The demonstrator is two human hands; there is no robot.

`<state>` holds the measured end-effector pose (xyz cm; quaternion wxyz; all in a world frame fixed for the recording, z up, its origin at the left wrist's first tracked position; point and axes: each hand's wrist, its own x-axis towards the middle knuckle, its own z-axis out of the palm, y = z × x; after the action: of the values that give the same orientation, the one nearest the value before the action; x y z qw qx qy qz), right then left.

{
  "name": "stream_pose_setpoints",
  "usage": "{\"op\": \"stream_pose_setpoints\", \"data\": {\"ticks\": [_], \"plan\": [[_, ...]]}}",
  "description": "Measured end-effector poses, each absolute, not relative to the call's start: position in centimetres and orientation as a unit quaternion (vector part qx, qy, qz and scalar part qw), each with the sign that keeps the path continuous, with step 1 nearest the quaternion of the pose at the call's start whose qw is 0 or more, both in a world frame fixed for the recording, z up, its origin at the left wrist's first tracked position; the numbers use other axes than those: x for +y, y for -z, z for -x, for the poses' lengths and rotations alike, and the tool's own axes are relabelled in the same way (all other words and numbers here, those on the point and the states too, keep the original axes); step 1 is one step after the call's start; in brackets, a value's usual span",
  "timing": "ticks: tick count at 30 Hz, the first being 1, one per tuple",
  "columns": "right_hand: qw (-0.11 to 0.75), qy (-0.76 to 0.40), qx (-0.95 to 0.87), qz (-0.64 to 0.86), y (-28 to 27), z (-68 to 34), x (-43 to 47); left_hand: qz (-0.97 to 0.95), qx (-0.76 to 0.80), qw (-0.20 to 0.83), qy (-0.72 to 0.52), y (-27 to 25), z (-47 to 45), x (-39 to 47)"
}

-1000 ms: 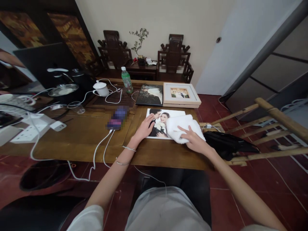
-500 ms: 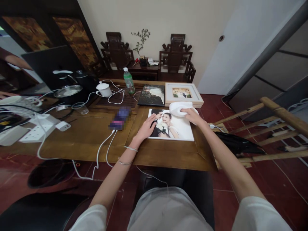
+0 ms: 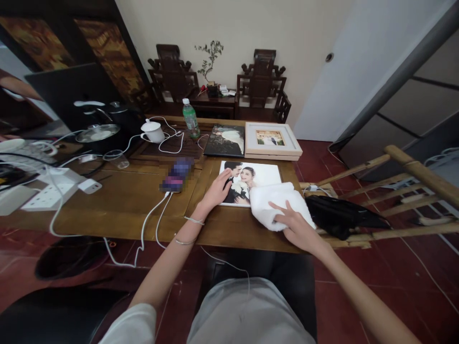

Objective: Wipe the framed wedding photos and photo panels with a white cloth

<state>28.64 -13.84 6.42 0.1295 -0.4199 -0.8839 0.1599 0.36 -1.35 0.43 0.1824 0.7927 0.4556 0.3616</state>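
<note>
A wedding photo panel lies flat on the wooden table, its picture showing a couple with a white bouquet. My left hand rests on its left edge, fingers stretched out and holding nothing. A folded white towel is gripped in my right hand. The towel covers the panel's lower right part and reaches past it toward the table's right end. Part of the right fingers is tucked into the cloth.
Behind the panel lie a dark photo panel and a pale-framed photo. To the left are a phone on charging cables, a green bottle, a lidded cup and a power strip. A bamboo rack stands right. Another person's arm shows far left.
My right hand has drawn the towel from the panel's upper right down toward me, to its lower right corner. My left hand has stayed on the left edge.
</note>
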Motion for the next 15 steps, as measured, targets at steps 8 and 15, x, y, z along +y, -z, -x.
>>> {"op": "stream_pose_setpoints", "data": {"ticks": [8,15], "plan": [[0.166,-0.169,-0.874,0.424,-6.5,-28.0,-7.8,-0.796,0.448,0.183,-0.364,-0.5,-0.1,-1.3],[0.208,-0.154,-0.843,0.471,-7.0,-28.2,1.6,-0.795,0.450,0.183,-0.362,-0.7,-0.1,-1.3]]}}
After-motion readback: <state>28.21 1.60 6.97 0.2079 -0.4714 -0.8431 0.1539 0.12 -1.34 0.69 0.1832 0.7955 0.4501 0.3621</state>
